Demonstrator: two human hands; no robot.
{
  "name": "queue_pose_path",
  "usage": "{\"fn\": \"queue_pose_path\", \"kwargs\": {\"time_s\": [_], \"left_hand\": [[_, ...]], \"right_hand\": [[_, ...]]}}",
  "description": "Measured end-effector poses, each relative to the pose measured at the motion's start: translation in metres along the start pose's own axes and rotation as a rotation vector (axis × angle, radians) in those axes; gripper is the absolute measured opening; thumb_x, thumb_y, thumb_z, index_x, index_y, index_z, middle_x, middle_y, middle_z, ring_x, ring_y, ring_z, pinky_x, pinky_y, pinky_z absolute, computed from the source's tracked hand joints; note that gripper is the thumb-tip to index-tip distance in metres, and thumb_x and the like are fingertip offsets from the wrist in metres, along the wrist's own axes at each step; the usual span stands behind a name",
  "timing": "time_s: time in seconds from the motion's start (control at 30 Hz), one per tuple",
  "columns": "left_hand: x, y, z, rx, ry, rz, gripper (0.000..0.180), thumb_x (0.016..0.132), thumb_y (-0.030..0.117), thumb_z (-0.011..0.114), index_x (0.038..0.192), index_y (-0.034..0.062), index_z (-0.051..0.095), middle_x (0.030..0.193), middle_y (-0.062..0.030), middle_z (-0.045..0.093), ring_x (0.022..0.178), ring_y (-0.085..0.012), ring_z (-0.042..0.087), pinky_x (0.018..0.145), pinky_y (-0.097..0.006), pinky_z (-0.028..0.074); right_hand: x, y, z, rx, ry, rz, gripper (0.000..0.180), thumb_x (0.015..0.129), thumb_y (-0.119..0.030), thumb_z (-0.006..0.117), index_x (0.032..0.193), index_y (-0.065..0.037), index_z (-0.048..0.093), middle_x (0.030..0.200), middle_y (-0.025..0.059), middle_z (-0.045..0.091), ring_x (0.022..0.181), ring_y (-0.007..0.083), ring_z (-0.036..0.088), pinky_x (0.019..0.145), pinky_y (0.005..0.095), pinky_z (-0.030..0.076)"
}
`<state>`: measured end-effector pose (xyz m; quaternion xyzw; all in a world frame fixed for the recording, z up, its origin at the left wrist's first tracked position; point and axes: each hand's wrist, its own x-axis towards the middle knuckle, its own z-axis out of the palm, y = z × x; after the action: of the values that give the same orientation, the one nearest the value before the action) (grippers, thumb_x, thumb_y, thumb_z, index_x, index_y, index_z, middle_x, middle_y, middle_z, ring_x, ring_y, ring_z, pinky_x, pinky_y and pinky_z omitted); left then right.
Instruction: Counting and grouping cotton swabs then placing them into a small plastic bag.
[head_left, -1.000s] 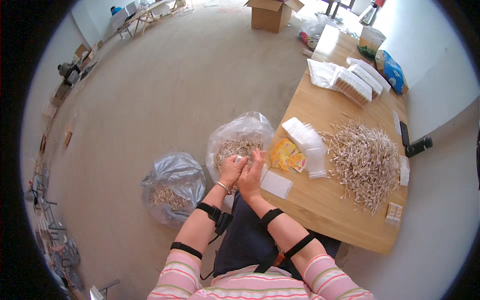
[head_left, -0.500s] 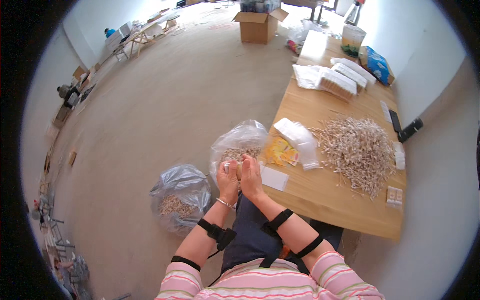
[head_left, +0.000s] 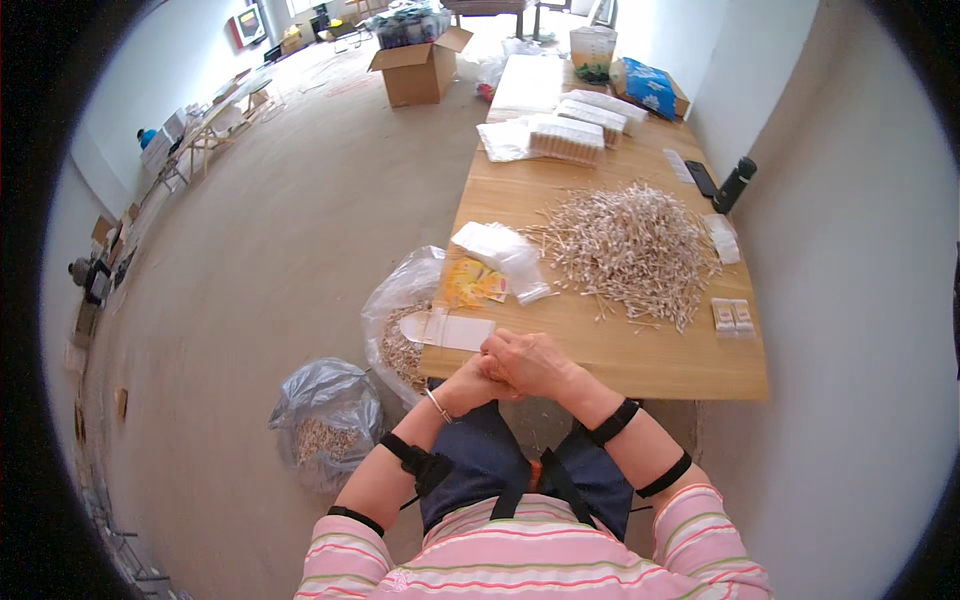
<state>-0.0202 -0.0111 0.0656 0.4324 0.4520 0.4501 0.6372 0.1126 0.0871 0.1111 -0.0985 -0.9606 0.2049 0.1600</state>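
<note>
My left hand (head_left: 474,386) and my right hand (head_left: 532,362) are pressed together at the table's front edge. Both are closed, with the right one partly over the left. Whatever lies between them is hidden by the fingers. Just beyond them a flat white packet (head_left: 462,332) lies at the table's left corner, its rounded end sticking out past the edge. Yellow printed cards (head_left: 470,284) and a stack of clear plastic sleeves (head_left: 505,258) lie behind it. A large loose heap of cotton swabs (head_left: 630,250) covers the middle of the table.
Bundled packs of swabs (head_left: 566,140) lie farther back on the wooden table (head_left: 640,368). Along the wall side are a black bottle (head_left: 736,184), a phone (head_left: 701,179) and two small packs (head_left: 733,317). Plastic bags of swabs (head_left: 400,290) (head_left: 325,400) stand on the floor at left.
My hands have moved from above the nearer floor bag rightward to the table's front edge, and the fingers have closed together. The white packet's rounded end now shows. The whole view has turned right.
</note>
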Motion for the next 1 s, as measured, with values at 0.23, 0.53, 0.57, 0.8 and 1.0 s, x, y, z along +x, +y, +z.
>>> {"fn": "queue_pose_path", "kwargs": {"time_s": [0.23,0.53,0.57,0.8,1.0], "left_hand": [[0.011,-0.019,0.028,-0.147,-0.019,-0.035,0.025,0.084,0.001,0.064,0.108,0.0029,0.060,0.102,-0.0038,0.063,0.097,-0.0139,0.058,0.079,-0.029,0.052],[0.009,0.014,0.032,-0.050,0.055,0.180,0.013,0.089,0.007,0.062,0.101,0.0033,0.060,0.088,-0.0005,0.062,0.081,-0.0094,0.059,0.071,-0.024,0.049],[0.008,0.014,0.031,-0.054,0.058,0.179,0.013,0.089,0.007,0.062,0.101,0.0033,0.060,0.088,-0.0005,0.062,0.081,-0.0094,0.059,0.071,-0.024,0.049],[0.006,0.011,0.032,0.028,0.129,0.263,0.007,0.088,0.006,0.061,0.095,0.0038,0.062,0.085,0.0008,0.062,0.077,-0.0070,0.056,0.068,-0.024,0.048],[0.006,0.000,0.024,0.156,0.176,0.253,0.009,0.087,0.008,0.064,0.095,0.0034,0.065,0.090,0.0008,0.065,0.083,-0.0080,0.058,0.075,-0.026,0.050]], "right_hand": [[-0.039,-0.002,-0.007,0.115,-0.005,0.180,0.038,0.089,-0.033,0.055,0.111,-0.002,0.052,0.103,0.0177,0.058,0.096,0.0346,0.060,0.079,0.0424,0.049],[-0.053,0.008,-0.026,0.220,0.386,0.018,0.026,0.076,-0.012,0.068,0.101,-0.007,0.065,0.099,0.0109,0.060,0.094,0.0288,0.058,0.081,0.0370,0.049],[-0.052,0.007,-0.024,0.222,0.382,0.017,0.026,0.076,-0.012,0.068,0.101,-0.007,0.065,0.099,0.0109,0.060,0.094,0.0288,0.058,0.081,0.0370,0.049],[-0.045,0.000,-0.015,0.126,0.506,0.004,0.012,0.071,-0.007,0.068,0.083,-0.009,0.063,0.091,0.0048,0.060,0.089,0.0267,0.057,0.077,0.0355,0.050],[-0.044,-0.003,-0.016,0.088,0.496,-0.035,0.013,0.071,-0.004,0.067,0.078,-0.006,0.056,0.094,0.0067,0.057,0.091,0.0276,0.055,0.079,0.0352,0.048]]}}
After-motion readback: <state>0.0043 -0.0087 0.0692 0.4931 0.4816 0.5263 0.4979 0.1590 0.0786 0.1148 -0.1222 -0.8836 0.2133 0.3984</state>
